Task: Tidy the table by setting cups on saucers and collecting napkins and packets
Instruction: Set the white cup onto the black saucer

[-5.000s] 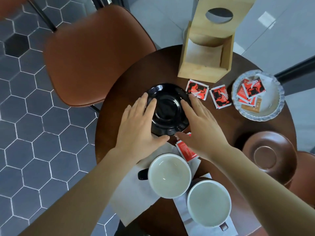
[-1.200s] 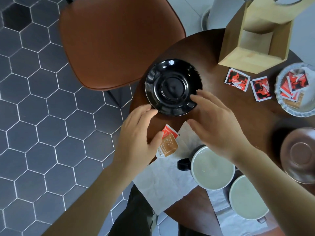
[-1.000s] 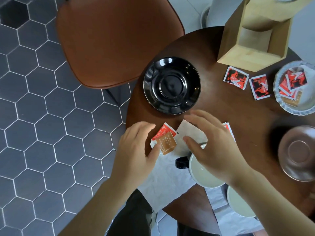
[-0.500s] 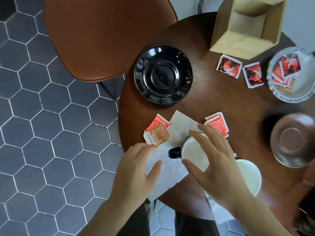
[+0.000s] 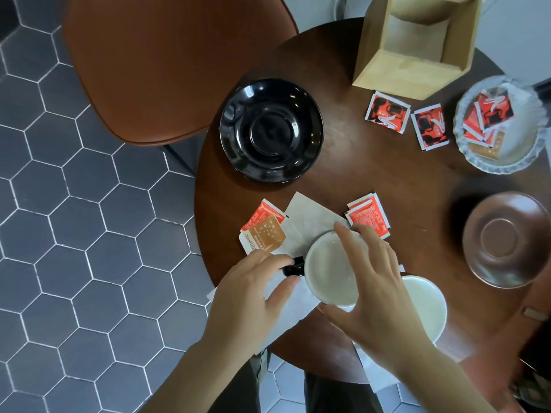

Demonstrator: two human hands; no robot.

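black saucer (image 5: 271,130): glossy black
brown saucer (image 5: 505,239): metallic brown
near cup (image 5: 331,269): white inside, black handle
packets (image 5: 368,216): red, white-edged
sugar packet (image 5: 262,238): tan with white specks, perhaps stars
napkin (image 5: 310,219): off-white
table (image 5: 372,162): dark reddish-brown
floor (image 5: 74,234): grey hexagons, pale grout

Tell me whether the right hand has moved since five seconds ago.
Yes. The right hand has drawn back from the black saucer toward the person and now spans the black-handled cup.
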